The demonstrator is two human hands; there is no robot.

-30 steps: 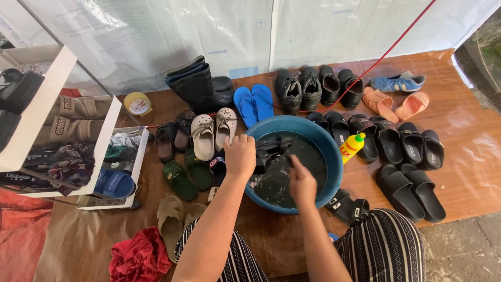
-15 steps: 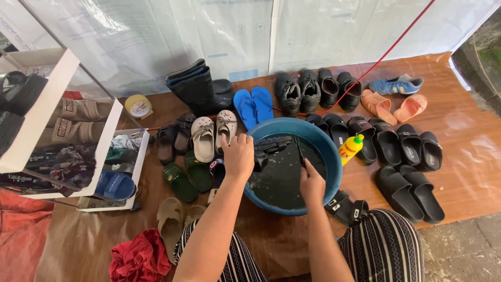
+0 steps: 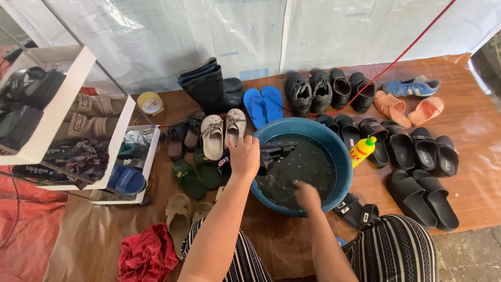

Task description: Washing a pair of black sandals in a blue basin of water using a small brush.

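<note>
My left hand (image 3: 244, 154) grips a black shoe (image 3: 275, 152) at the left rim of a blue basin (image 3: 343, 156), with the shoe's toe pointing right over the water. The basin holds dark water (image 3: 308, 167). My right hand (image 3: 308, 195) dips into the water at the near side. It is blurred and its fingers are hidden, so I cannot tell whether it holds anything. My striped trousers (image 3: 389, 245) show at the bottom.
A yellow bottle (image 3: 361, 150) stands right of the basin. Many shoes lie around: black slides (image 3: 417, 149), blue flip-flops (image 3: 263, 104), black boots (image 3: 206, 86), white clogs (image 3: 222, 136), green sandals (image 3: 195, 175). A white shoe rack (image 3: 62, 112) stands left. A red cloth (image 3: 146, 256) lies near.
My right hand has moved from over the shoe down to the near side of the water. My left hand has shifted the shoe toward the left rim.
</note>
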